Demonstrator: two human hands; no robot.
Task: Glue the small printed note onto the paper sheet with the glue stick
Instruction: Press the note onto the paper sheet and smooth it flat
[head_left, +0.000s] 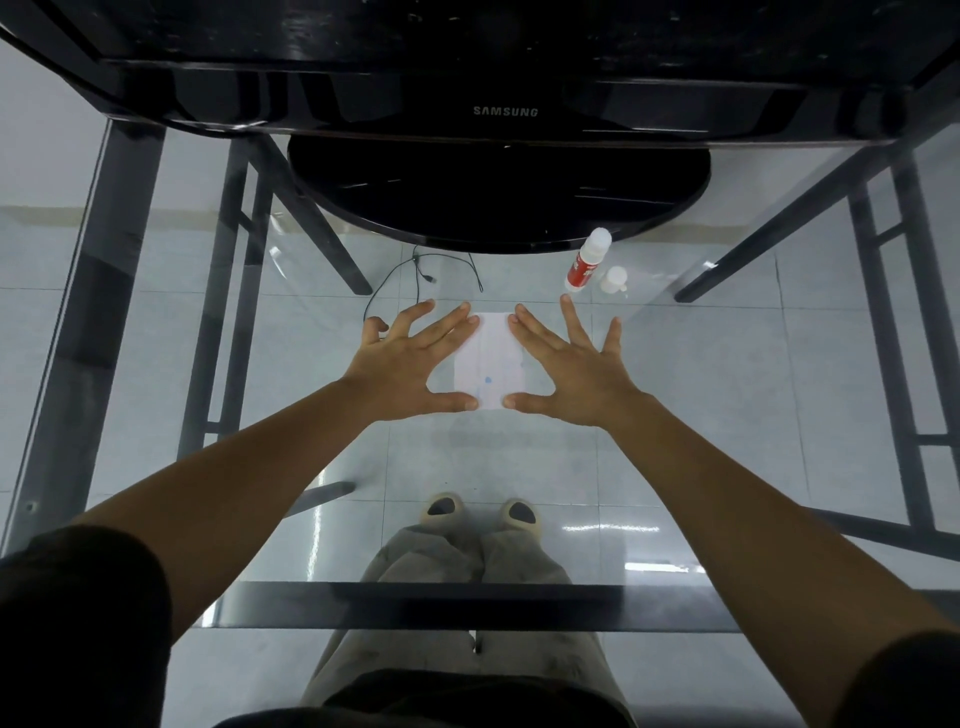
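Pressing flat on the clear glass desk (727, 389)
Open-fingered left hand (410, 358) and right hand (566, 364) pin the white paper sheet (488, 358) mid-desk, likely bedding the glue.

Glass table (727, 395) on a dark metal frame (124, 249), carrying a black Samsung monitor (504, 78) whose round base (498, 197) stands at the far middle. Seen through the glass: pale tiled floor (691, 467), a thin black cable (410, 280) lying loose just below the base, and the person's grey-beige trousers (467, 561) and tan shoes (441, 509) near the front edge.
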